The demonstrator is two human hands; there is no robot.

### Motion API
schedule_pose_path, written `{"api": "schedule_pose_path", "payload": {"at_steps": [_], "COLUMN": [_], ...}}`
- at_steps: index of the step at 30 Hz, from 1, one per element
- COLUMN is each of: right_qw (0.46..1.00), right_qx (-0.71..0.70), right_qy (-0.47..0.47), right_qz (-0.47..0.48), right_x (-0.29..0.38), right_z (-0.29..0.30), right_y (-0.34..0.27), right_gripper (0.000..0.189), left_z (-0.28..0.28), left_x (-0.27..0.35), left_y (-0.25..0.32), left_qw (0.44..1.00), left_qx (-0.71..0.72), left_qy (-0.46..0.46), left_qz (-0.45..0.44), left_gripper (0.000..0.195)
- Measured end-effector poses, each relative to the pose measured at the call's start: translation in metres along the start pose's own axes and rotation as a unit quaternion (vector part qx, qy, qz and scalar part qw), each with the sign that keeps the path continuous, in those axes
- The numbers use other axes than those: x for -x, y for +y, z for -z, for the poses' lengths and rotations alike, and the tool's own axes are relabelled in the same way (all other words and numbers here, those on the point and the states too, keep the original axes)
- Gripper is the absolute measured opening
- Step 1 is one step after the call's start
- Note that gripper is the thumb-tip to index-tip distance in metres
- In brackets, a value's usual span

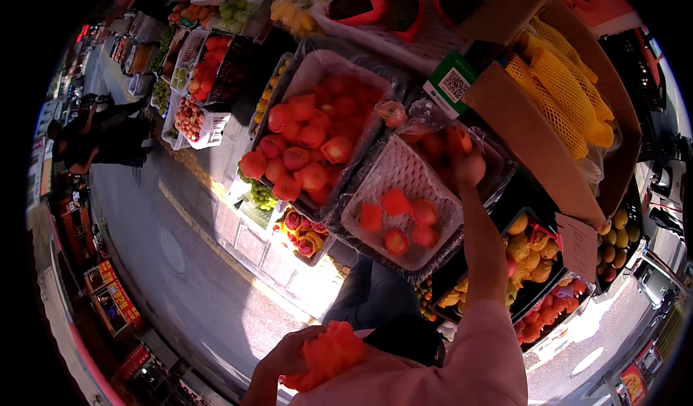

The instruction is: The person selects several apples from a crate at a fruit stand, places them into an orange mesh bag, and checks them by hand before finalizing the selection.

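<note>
My left hand (295, 354) is closed around a bunch of orange-red foam fruit nets (335, 352), held low in front of my shirt. My right hand (470, 167) reaches down into a plastic-lined crate (495, 181) of reddish round fruit (433, 145). An orange-red fruit (459, 139) is right at its fingers, which are mostly hidden. Just in front stands a lined crate (368, 195) with white foam padding. Inside it lie several red fruits (424, 212) and two flat orange-red pieces (396, 202). To the left, a larger crate (357, 59) is heaped with net-wrapped red fruit (312, 176).
A cardboard box (530, 135) of yellow foam nets (563, 92) stands at right, beside a green card (452, 84) with a printed code. Below are yellow fruit (533, 251) and a handwritten cardboard sign (576, 246). A person (103, 135) is on the road at left.
</note>
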State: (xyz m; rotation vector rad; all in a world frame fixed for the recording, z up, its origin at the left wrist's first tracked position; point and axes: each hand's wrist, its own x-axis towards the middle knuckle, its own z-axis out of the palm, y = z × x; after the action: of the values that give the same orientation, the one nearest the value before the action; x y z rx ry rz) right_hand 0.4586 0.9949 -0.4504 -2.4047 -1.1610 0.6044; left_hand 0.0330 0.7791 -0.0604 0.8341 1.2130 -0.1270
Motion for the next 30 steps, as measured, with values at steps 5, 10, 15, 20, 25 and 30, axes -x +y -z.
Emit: {"api": "schedule_pose_path", "payload": {"at_steps": [5, 10, 15, 20, 25, 30], "right_qw": [0.935, 0.707, 0.654, 0.621, 0.513, 0.734], "right_qx": [-0.327, -0.378, -0.193, -0.176, -0.248, -0.166], "right_qy": [-0.074, -0.579, -0.709, -0.71, -0.805, -0.654], "right_qz": [0.112, 0.146, 0.179, 0.283, 0.164, 0.081], "right_x": [0.141, 0.305, 0.325, 0.345, 0.322, 0.283], "right_z": [0.121, 0.175, 0.213, 0.205, 0.196, 0.134], "right_y": [-0.096, -0.13, -0.15, -0.141, -0.138, -0.07], "right_gripper": [0.039, 0.036, 0.041, 0.045, 0.056, 0.042], "left_z": [-0.003, 0.0, -0.013, -0.02, -0.025, -0.026], "left_x": [0.009, 0.013, 0.028, 0.03, 0.036, 0.034], "left_y": [0.01, 0.009, 0.016, 0.018, 0.009, 0.005], "left_qw": [0.999, 0.994, 0.987, 0.975, 0.98, 0.979], "left_qx": [-0.005, -0.016, -0.052, -0.045, -0.013, -0.044], "left_qy": [0.0, -0.03, -0.008, -0.029, -0.059, -0.042], "left_qz": [-0.032, -0.108, -0.149, -0.214, -0.191, -0.194], "left_gripper": [0.073, 0.075, 0.074, 0.073, 0.072, 0.07]}}
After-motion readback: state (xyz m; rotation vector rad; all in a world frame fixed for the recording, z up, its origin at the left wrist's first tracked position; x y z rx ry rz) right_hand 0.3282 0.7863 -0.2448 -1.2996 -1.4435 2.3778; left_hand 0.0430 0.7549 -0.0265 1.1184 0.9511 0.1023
